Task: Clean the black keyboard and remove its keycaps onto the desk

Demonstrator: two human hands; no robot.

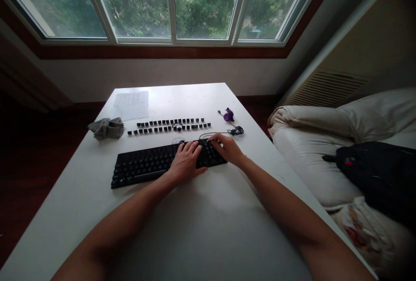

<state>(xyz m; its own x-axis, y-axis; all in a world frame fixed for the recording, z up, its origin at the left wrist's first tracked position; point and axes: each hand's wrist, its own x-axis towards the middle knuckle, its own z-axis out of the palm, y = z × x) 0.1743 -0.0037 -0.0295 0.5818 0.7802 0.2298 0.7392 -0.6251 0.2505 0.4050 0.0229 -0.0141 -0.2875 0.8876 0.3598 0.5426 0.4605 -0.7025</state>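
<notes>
A black keyboard (143,166) lies across the middle of the white table (201,229). My left hand (186,162) rests flat on the keyboard's right part, fingers stretched out over the keys. At the keyboard's far right corner, my right hand (227,148) has its fingers bent and drawn together in a pinch. What they hold is too small to see. Behind the keyboard, two rows of loose black keycaps (169,125) are laid out on the table.
A crumpled grey cloth (107,128) and a printed sheet (131,105) lie at the far left. A purple-handled tool (229,115) and a coiled black cable (236,131) lie at the far right. White bedding (325,142) with a black bag (377,172) adjoins the table's right edge.
</notes>
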